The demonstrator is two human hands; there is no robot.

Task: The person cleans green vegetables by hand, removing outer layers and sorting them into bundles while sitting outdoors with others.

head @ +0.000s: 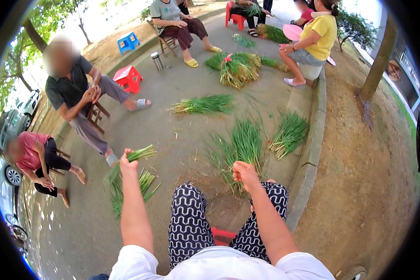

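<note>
My left hand (129, 163) grips a bunch of green chives (140, 153), pale stem ends pointing right and leaves trailing down behind my forearm. Below it, more chives (146, 182) lie on the pavement. In front of my right knee, my right hand (244, 173) has its fingers curled together; whether something thin is between them cannot be told. Just beyond that hand spreads a loose pile of chives (245, 141). Another bunch (288, 134) lies by the curb, and a further one (204, 104) lies farther out on the pavement.
Dry trimmings (196, 175) litter the pavement before my feet. A concrete curb (306, 178) runs along the right. Seated people surround the area. Farther off are a large tied chive bundle (238, 68), a red stool (128, 78), a blue stool (128, 42) and a steel flask (157, 61).
</note>
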